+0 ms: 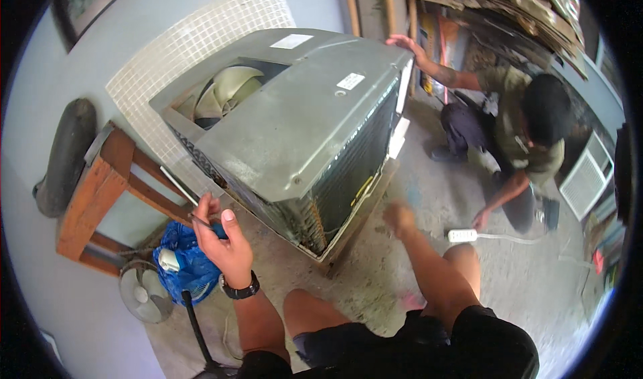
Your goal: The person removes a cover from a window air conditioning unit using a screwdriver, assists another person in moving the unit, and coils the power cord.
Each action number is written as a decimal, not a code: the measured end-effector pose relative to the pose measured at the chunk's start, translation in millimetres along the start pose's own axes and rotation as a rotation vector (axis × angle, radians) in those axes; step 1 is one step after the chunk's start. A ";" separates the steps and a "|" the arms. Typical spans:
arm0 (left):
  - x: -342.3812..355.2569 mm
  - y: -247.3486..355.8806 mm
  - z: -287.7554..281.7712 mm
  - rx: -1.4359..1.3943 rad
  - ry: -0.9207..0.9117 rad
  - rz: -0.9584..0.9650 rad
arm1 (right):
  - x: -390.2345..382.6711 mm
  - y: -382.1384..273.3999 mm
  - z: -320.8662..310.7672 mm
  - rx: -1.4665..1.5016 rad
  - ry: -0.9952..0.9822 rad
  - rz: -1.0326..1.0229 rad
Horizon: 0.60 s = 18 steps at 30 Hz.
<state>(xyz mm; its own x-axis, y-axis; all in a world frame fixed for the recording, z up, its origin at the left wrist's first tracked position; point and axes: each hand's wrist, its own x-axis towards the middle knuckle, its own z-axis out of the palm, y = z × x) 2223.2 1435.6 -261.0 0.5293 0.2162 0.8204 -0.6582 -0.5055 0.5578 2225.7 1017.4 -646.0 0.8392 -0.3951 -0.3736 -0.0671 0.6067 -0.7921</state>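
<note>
A large window-type air conditioner (288,124) with a grey metal casing stands before me, its fan (228,94) showing through an opening in the casing. Finned coil (358,171) shows along its right side. My left hand (224,245), at the unit's near left, is closed around a thin rod-like tool (179,186) with a pale shaft; its exact kind is unclear. My right hand (400,218) hovers off the unit's near right corner, smeared by motion, so its fingers do not show clearly.
A person (522,124) crouches at right, one hand on the casing's corner, the other beside a white power strip (462,235). At left are a wooden frame (100,191), a blue plastic bag (191,255) and a small fan (144,292). A white grille (586,175) leans far right.
</note>
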 end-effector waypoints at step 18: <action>34.7 144.6 90.4 0.917 -0.045 0.103 | 201.6 -236.7 136.2 -0.164 -0.299 -0.079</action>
<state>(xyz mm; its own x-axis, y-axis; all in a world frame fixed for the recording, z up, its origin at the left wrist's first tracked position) 2194.8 1294.5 -163.3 0.5247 0.1099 0.8441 -0.0319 -0.9884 0.1484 2484.2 888.1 -468.1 0.9647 -0.2019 -0.1692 -0.0611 0.4534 -0.8892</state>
